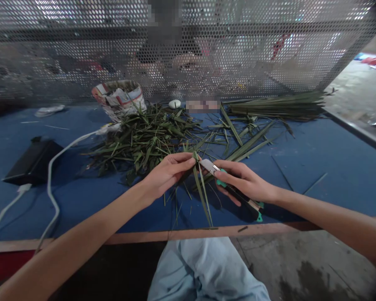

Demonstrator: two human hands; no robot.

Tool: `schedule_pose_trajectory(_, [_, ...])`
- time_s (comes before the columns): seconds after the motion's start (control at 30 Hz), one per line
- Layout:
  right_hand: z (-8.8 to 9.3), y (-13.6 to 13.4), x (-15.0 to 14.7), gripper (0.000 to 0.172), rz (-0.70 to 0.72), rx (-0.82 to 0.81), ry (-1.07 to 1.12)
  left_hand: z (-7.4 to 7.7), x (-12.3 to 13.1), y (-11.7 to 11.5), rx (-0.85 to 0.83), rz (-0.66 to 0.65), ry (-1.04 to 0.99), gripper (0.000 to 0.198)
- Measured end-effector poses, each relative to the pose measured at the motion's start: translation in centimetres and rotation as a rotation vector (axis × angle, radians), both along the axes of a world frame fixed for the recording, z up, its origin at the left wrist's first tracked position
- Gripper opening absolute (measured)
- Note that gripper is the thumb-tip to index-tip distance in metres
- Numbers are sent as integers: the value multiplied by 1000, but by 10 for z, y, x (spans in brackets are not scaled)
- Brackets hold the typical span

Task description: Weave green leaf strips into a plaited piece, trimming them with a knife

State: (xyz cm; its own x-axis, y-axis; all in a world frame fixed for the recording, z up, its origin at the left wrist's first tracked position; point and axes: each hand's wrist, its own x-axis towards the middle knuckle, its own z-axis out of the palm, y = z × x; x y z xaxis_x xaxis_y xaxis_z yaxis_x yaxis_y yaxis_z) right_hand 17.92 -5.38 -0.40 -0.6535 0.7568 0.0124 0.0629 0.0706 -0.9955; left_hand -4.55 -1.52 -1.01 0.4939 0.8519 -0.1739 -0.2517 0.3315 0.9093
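My left hand [172, 171] pinches a folded green leaf strip [201, 190], whose two long ends hang down toward the table's front edge. In my right hand [242, 179] is a utility knife [240, 196] with a black and green handle. Its blade [208, 166] is out and lies against or very near the strip, just by my left fingertips; whether it touches I cannot tell. Behind my left hand spreads a heap of green leaf pieces [153, 138]. Longer leaf strips [250, 144] lie beyond my right hand.
A newspaper-covered basket [120, 100] and a small white round object [174, 103] stand near the perforated metal screen [238, 54]. A bundle of long leaves [278, 105] lies at the back right. Left are a black box [33, 161] and a white cable [52, 184]. A person sits behind the screen.
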Motion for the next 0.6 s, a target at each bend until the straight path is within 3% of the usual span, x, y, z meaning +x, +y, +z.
schedule_pose_trajectory(0.6, [3, 4, 4, 27, 82, -94, 29, 2, 1, 0, 59, -54, -10, 23])
